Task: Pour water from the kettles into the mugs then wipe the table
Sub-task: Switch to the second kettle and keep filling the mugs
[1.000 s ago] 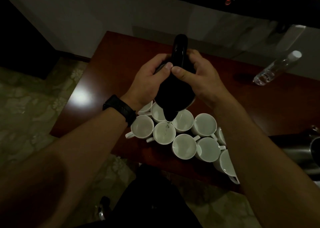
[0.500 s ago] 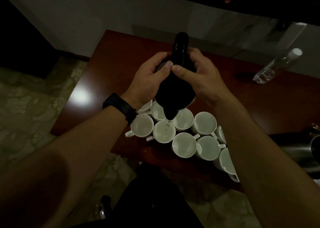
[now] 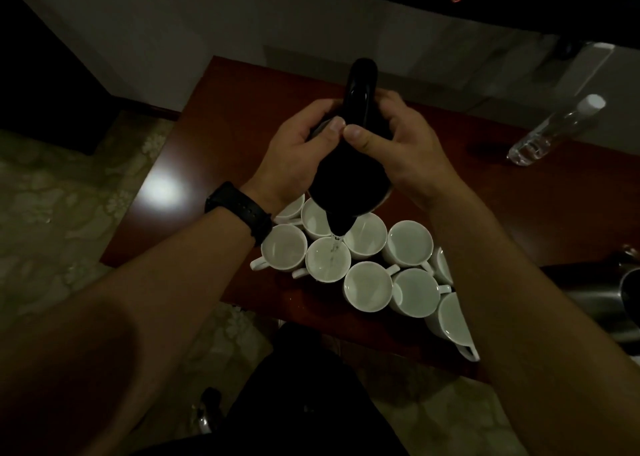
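Both hands clamp black kettle (image 3: pixel 349 175): left hand (image 3: pixel 294 157) and right hand (image 3: pixel 412 150) wrap body from either side, thumbs meeting beside handle. Step in hand: pouring, first part of task.

- Directly below kettle spout: white mug (image 3: pixel 327 259) receiving thin water stream (image 3: pixel 335 244).
- Around it, neighbouring mugs (image 3: pixel 410 244) packed rim to rim, below and right of kettle on red-brown table (image 3: pixel 214 136); fill levels unclear in dim light.
- Right of kettle, at frame edge: steel kettle (image 3: pixel 620 303), untouched.
- Beyond kettle, upper right: plastic bottle (image 3: pixel 554 129).

Next move, judged: tip kettle back to cut flow, carry spout over adjacent mug without dripping between rims.
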A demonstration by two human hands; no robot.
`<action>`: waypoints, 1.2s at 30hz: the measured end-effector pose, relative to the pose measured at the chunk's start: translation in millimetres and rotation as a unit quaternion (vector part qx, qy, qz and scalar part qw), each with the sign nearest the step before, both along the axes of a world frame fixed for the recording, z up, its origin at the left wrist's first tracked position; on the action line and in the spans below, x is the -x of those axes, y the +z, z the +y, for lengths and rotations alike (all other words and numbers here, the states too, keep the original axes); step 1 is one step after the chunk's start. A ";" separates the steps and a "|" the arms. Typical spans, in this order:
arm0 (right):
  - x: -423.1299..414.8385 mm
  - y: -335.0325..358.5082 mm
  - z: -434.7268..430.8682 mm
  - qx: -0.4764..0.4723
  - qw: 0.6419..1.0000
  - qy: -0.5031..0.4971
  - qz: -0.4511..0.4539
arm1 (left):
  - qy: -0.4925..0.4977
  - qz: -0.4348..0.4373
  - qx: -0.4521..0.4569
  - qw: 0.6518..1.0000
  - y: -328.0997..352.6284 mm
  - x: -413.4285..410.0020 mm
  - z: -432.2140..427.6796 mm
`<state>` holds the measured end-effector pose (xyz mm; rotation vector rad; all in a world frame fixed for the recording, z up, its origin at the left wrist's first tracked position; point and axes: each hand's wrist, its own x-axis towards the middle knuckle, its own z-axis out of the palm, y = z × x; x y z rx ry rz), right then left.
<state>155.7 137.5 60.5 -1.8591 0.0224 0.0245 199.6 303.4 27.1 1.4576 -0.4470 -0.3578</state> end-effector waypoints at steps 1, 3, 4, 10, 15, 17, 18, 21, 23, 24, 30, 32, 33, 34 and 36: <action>0.3 0.3 0.2 -0.004 1.000 0.000 0.000 | 0.002 0.001 -0.001 1.000 -0.2 0.0 0.1; 1.1 0.2 0.4 -0.002 1.000 0.001 0.000 | 0.003 0.002 -0.002 1.000 -1.0 0.3 0.3; 1.0 -0.2 0.4 0.001 1.000 0.002 -0.001 | 0.002 0.001 -0.002 1.000 -1.3 0.0 0.5; -0.7 -0.3 -0.1 0.006 1.000 0.000 -0.003 | -0.005 -0.003 0.005 1.000 -2.3 -1.5 1.2; -1.2 0.2 0.3 0.011 1.000 -0.001 -0.003 | -0.003 -0.008 0.005 1.000 -3.3 -3.2 1.2; -0.9 -0.3 0.6 0.006 1.000 0.001 0.000 | -0.003 -0.009 0.002 1.000 -4.1 -4.0 1.4; -0.7 -0.4 1.0 0.005 1.000 0.002 0.002 | -0.002 -0.009 -0.001 1.000 -4.6 -4.1 1.6; -1.5 -0.3 1.5 0.017 1.000 0.003 0.000 | -0.001 -0.005 0.004 1.000 -5.4 -3.8 1.5; -2.4 -0.1 1.6 0.020 1.000 0.004 0.001 | 0.000 -0.004 0.005 1.000 -5.4 -3.9 2.0; -2.9 -0.1 1.4 0.018 1.000 0.005 0.003 | 0.001 -0.005 0.003 1.000 -5.1 -4.1 2.1; -4.0 -0.8 4.6 0.022 1.000 0.005 0.008 | 0.002 0.002 -0.001 1.000 -6.0 -3.2 3.5; -4.1 -1.3 5.4 0.030 1.000 0.006 0.008 | 0.001 0.002 -0.002 1.000 -6.0 -3.3 3.8; -4.1 -1.5 5.7 0.027 1.000 0.004 0.009 | 0.001 0.003 -0.002 1.000 -5.8 -3.4 4.1; -4.3 -1.4 5.7 0.023 1.000 0.002 0.009 | 0.001 0.005 -0.001 1.000 -5.4 -3.9 4.2; -4.7 -0.8 5.8 0.022 1.000 0.000 0.012 | 0.000 0.009 -0.001 1.000 -4.3 -4.8 4.0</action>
